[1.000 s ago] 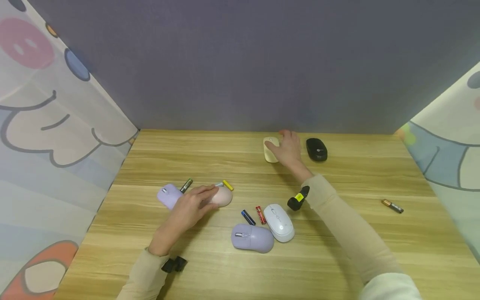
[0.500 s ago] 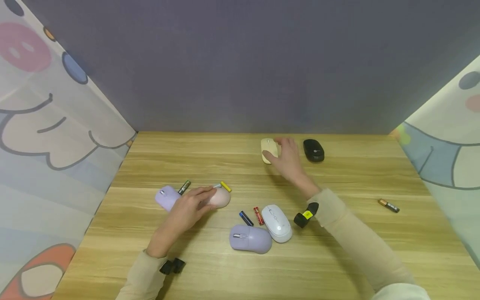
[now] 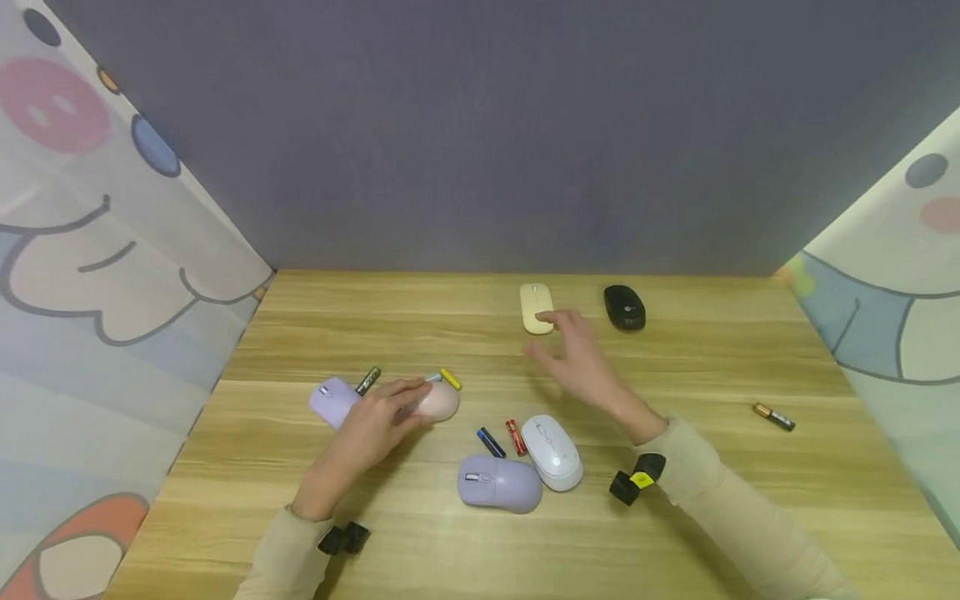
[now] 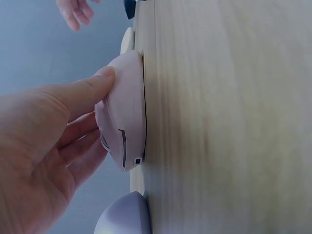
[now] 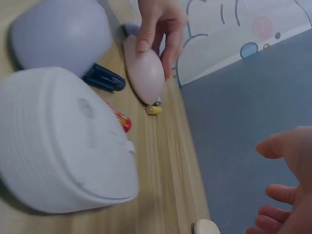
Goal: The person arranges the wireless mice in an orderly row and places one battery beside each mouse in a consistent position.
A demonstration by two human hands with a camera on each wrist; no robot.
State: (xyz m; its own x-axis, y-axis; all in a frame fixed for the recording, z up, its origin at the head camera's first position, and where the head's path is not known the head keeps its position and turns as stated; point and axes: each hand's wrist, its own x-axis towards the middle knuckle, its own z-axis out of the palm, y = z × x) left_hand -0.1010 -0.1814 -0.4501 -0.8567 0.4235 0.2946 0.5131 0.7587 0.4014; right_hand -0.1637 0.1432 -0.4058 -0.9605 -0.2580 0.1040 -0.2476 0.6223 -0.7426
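My left hand (image 3: 378, 421) holds the pale pink computer mouse (image 3: 442, 402) where it sits on the table. In the left wrist view, the thumb lies on one side of that mouse (image 4: 127, 105) and the fingers on the other. My right hand (image 3: 581, 362) is in the air with its fingers spread and nothing between them. Just beyond its fingertips, the cream-yellow mouse (image 3: 534, 298) lies near the back edge. A silver battery (image 3: 433, 378) and a yellow battery (image 3: 451, 379) lie against the pink mouse's far side.
A black mouse (image 3: 624, 307) is at the back right. In front are a white mouse (image 3: 552, 452), a purple mouse (image 3: 501, 483), a blue-black battery (image 3: 491, 442) and a red battery (image 3: 515, 437). Left: a lilac mouse (image 3: 332, 400), a dark green battery (image 3: 368, 381). Right: a copper-topped battery (image 3: 774, 417).
My right hand has let go of the cream-yellow mouse and drawn back towards me, leaving it at the back of the table. The left hand stays on the pink mouse.
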